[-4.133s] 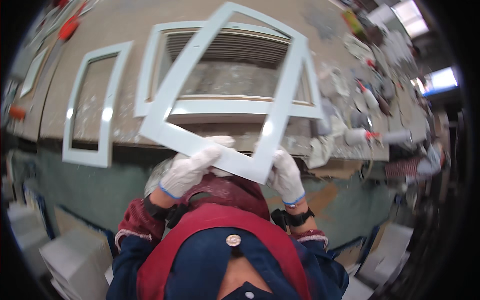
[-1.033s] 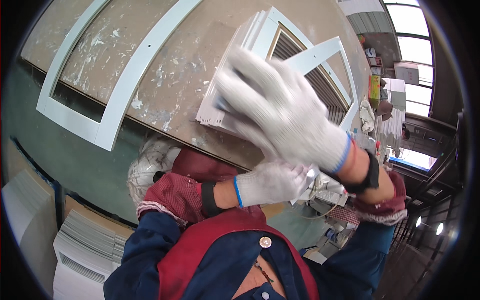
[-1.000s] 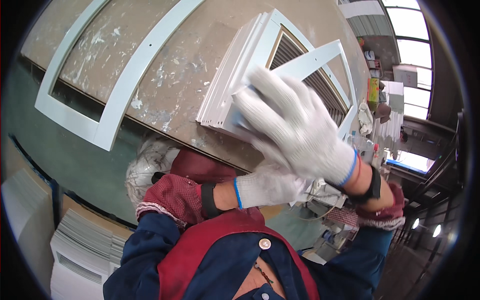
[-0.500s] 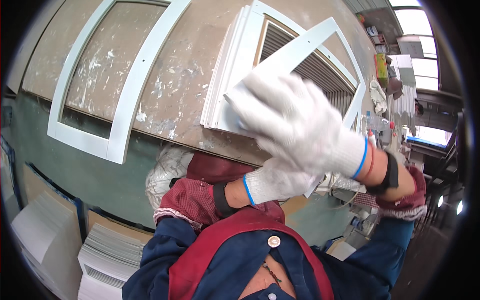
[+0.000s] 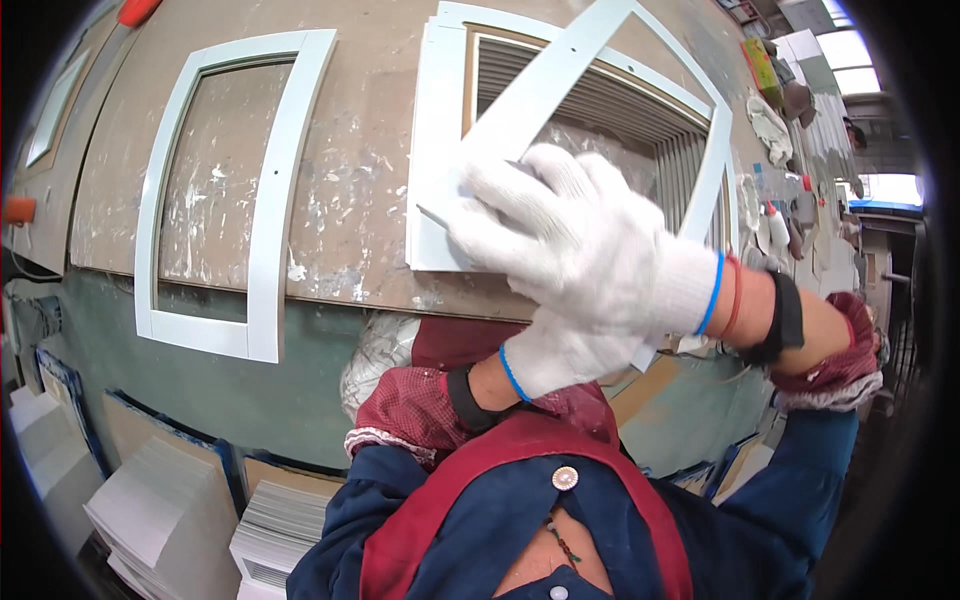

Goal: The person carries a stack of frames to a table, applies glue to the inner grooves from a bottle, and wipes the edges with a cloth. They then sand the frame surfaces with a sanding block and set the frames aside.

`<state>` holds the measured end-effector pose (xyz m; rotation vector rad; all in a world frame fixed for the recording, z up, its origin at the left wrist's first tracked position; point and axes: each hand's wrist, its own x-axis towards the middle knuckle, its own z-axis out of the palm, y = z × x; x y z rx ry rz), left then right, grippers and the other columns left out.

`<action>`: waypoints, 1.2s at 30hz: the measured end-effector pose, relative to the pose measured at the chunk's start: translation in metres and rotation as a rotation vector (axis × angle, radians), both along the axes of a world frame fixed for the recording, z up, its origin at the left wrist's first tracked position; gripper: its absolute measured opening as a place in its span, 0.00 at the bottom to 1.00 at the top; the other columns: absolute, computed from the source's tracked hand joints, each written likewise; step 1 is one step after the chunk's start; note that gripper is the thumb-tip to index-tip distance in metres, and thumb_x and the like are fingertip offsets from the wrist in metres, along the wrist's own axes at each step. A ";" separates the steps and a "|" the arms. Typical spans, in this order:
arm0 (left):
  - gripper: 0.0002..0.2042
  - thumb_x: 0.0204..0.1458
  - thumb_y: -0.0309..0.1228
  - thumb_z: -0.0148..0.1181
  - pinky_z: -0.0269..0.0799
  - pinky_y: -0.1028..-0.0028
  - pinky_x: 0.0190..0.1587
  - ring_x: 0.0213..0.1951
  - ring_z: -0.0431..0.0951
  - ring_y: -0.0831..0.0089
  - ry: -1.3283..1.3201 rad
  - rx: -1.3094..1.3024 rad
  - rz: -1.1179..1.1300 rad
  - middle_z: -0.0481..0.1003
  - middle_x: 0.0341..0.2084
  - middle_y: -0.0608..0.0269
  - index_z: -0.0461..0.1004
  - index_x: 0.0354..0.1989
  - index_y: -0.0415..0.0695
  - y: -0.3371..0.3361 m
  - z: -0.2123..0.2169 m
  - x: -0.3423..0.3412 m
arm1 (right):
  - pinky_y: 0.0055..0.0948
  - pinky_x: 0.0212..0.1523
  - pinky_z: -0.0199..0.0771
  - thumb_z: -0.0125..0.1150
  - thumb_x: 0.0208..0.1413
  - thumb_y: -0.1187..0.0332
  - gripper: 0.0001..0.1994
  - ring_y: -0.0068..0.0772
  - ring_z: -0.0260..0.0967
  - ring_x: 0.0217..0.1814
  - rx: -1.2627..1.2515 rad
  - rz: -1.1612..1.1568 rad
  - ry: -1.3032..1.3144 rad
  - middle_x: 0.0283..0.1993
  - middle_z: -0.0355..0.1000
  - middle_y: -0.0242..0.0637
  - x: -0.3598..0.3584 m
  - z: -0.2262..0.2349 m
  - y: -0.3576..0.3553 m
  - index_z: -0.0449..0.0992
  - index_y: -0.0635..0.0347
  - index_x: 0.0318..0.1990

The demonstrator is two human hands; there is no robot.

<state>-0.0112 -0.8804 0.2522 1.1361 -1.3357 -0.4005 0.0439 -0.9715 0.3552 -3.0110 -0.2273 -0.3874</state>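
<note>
I hold a white rectangular frame [image 5: 560, 70] tilted over a white louvred vent grille [image 5: 440, 150] that lies on the paint-spattered workbench [image 5: 350, 150]. My right hand [image 5: 570, 240], in a white knit glove, lies across the frame's near corner with its fingers curled over the edge. My left hand [image 5: 560, 350], also gloved, grips the frame from below and is mostly hidden behind the right one.
A second white frame [image 5: 270, 200] lies flat on the bench to the left. Stacks of white panels [image 5: 170, 510] stand on the floor at lower left. A clear plastic bag [image 5: 380, 350] hangs under the bench edge. Bottles [image 5: 780, 220] and clutter crowd the bench's right end.
Four seconds ago both hands held the frame up by its near edge. Since then my right hand has moved onto its corner and slid slightly left across it.
</note>
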 end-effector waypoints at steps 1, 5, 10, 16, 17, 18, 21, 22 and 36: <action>0.18 0.53 0.35 0.57 0.68 0.58 0.60 0.53 0.75 0.53 -0.185 -0.034 0.050 0.77 0.45 0.52 0.76 0.51 0.41 -0.001 0.005 0.003 | 0.40 0.38 0.73 0.64 0.44 0.65 0.21 0.41 0.69 0.40 -0.029 -0.017 -0.016 0.50 0.66 0.38 -0.003 -0.002 0.002 0.72 0.53 0.48; 0.09 0.44 0.34 0.62 0.78 0.66 0.34 0.27 0.81 0.69 -0.230 -0.025 0.162 0.79 0.26 0.68 0.80 0.34 0.46 0.004 0.004 0.004 | 0.44 0.38 0.74 0.64 0.44 0.66 0.18 0.44 0.71 0.40 -0.091 -0.082 -0.038 0.46 0.68 0.40 0.019 -0.006 0.007 0.73 0.55 0.46; 0.15 0.45 0.33 0.56 0.75 0.59 0.45 0.37 0.79 0.66 -0.786 0.034 -0.063 0.80 0.37 0.58 0.79 0.40 0.41 0.008 0.019 0.030 | 0.46 0.40 0.74 0.65 0.43 0.65 0.22 0.45 0.72 0.45 -0.063 -0.133 0.044 0.49 0.68 0.40 0.053 -0.017 -0.012 0.73 0.55 0.49; 0.11 0.55 0.34 0.53 0.72 0.60 0.53 0.40 0.80 0.59 -0.241 -0.031 0.113 0.80 0.33 0.58 0.80 0.40 0.44 -0.004 -0.009 -0.012 | 0.39 0.37 0.73 0.64 0.45 0.62 0.23 0.42 0.70 0.44 -0.085 -0.040 -0.023 0.51 0.67 0.40 -0.014 0.011 0.002 0.71 0.53 0.51; 0.10 0.51 0.33 0.56 0.74 0.61 0.49 0.37 0.80 0.62 -0.642 -0.070 0.072 0.78 0.26 0.59 0.80 0.36 0.42 0.002 -0.010 -0.007 | 0.41 0.38 0.73 0.63 0.44 0.63 0.22 0.43 0.69 0.43 -0.094 -0.054 -0.035 0.50 0.66 0.42 -0.001 0.003 0.001 0.72 0.56 0.50; 0.09 0.48 0.31 0.56 0.76 0.62 0.43 0.35 0.80 0.65 -0.412 -0.026 0.115 0.75 0.22 0.61 0.79 0.33 0.40 0.005 0.012 0.004 | 0.43 0.39 0.73 0.62 0.44 0.65 0.21 0.43 0.69 0.43 -0.089 -0.067 -0.050 0.48 0.66 0.44 0.013 -0.005 0.001 0.72 0.58 0.49; 0.13 0.46 0.30 0.56 0.75 0.64 0.41 0.36 0.79 0.59 -0.619 -0.078 -0.048 0.79 0.34 0.52 0.77 0.37 0.34 0.003 0.009 0.016 | 0.44 0.37 0.76 0.61 0.46 0.68 0.19 0.44 0.73 0.39 -0.163 -0.085 0.036 0.44 0.70 0.40 0.063 -0.016 -0.004 0.74 0.56 0.49; 0.16 0.45 0.30 0.56 0.75 0.62 0.45 0.40 0.78 0.56 -0.707 -0.112 -0.066 0.77 0.41 0.47 0.76 0.40 0.31 0.000 0.016 0.027 | 0.44 0.36 0.77 0.61 0.47 0.69 0.18 0.44 0.74 0.39 -0.202 -0.084 0.089 0.45 0.70 0.40 0.075 -0.012 -0.010 0.74 0.56 0.48; 0.09 0.46 0.33 0.57 0.74 0.68 0.31 0.30 0.79 0.69 -0.763 -0.122 0.055 0.79 0.29 0.64 0.79 0.34 0.45 0.004 0.017 0.025 | 0.42 0.40 0.75 0.61 0.46 0.69 0.18 0.44 0.71 0.41 -0.226 -0.115 0.148 0.47 0.68 0.42 0.068 -0.006 0.005 0.72 0.58 0.47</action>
